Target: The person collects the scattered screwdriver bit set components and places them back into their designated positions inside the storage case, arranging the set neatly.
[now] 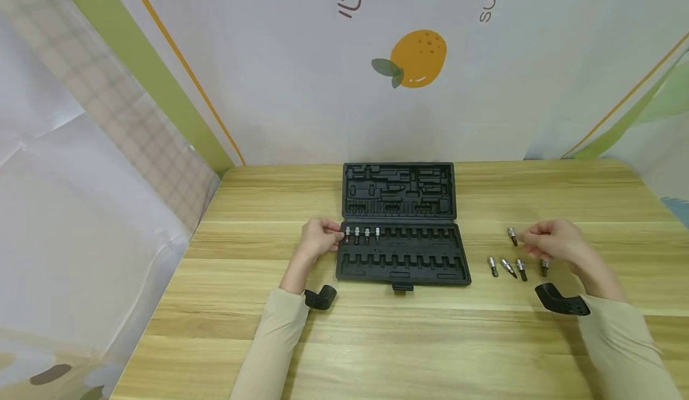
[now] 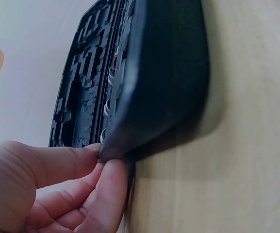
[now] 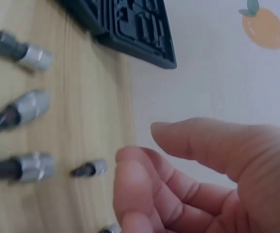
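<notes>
The left hand point(image 1: 321, 238) is placed at the left edge of the open case point(image 1: 401, 247), which is pinched between thumb and fingers. The right hand point(image 1: 554, 241) is held right of the case, thumb parted from loosely curled fingers, just beside a bit point(image 1: 512, 236); four more bits point(image 1: 492, 266) are laid on the tabletop point(image 1: 404, 346), also right of the case. Four seated bits point(image 1: 368, 233) are held at the left of its upper row. On the cloth point(image 1: 301, 89) behind the case, "SUMM" can be read, cut off.

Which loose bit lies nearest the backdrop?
The bit by the fingertips of the right hand; the other four lie in a row farther from the backdrop.
</notes>
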Demonstrator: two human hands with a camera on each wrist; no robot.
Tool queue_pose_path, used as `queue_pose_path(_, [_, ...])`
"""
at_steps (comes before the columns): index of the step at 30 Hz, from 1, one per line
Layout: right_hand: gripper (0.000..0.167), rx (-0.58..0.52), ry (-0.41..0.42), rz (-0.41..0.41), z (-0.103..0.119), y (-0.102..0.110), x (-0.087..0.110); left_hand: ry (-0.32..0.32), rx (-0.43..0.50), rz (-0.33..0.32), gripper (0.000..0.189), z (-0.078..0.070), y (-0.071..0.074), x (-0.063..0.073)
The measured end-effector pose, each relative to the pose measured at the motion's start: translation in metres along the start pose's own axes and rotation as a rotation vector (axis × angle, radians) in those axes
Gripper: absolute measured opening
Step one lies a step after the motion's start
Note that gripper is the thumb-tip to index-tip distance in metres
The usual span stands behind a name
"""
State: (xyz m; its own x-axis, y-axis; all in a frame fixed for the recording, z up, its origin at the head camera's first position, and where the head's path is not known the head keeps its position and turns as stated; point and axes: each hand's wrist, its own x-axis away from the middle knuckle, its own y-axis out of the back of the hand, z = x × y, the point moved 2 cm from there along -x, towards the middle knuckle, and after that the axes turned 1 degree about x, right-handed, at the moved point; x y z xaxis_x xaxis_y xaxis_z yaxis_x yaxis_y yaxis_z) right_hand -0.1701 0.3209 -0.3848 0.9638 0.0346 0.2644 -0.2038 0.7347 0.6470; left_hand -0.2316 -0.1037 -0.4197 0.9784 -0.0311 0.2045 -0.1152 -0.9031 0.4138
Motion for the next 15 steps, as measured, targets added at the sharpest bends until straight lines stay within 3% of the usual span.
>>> queue_pose_path(15, [0.029, -0.014, -0.080, 0.026, -0.032, 0.010, 0.012, 0.004, 0.002, -0.010, 0.013, 0.000, 0.000, 0.001])
